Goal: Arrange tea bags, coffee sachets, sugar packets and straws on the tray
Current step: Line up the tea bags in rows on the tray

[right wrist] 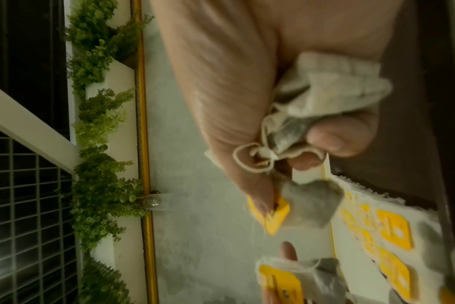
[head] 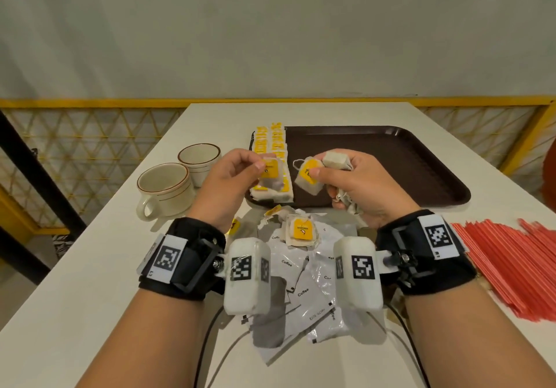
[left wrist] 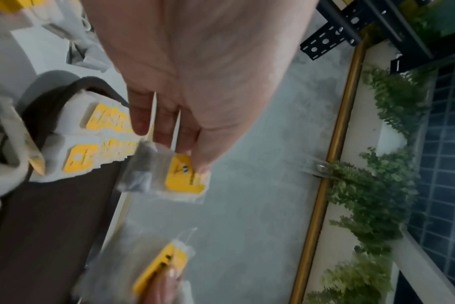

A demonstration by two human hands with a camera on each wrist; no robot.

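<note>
Over the near left corner of the brown tray (head: 391, 159), both hands hover with tea bags. The left hand (head: 228, 177) pinches one tea bag (head: 270, 174) by its yellow tag between thumb and fingertips, just above the two rows of tea bags (head: 270, 147) already laid along the tray's left edge. The right hand (head: 355, 183) is curled round a crumpled bunch of tea bags (head: 335, 160), with one bag (head: 310, 175) pinched out at the front. These bags look light, soft and easily torn, with loose strings that could tangle; the stiff tag is probably the safest hold. One more tea bag (head: 301, 231) lies on the table (head: 90, 267) near the tray, on top of the coffee sachets (head: 301, 291). Red straws (head: 511, 261) lie in a heap at the right, and two cups (head: 180, 177) stand left of the tray.
</note>
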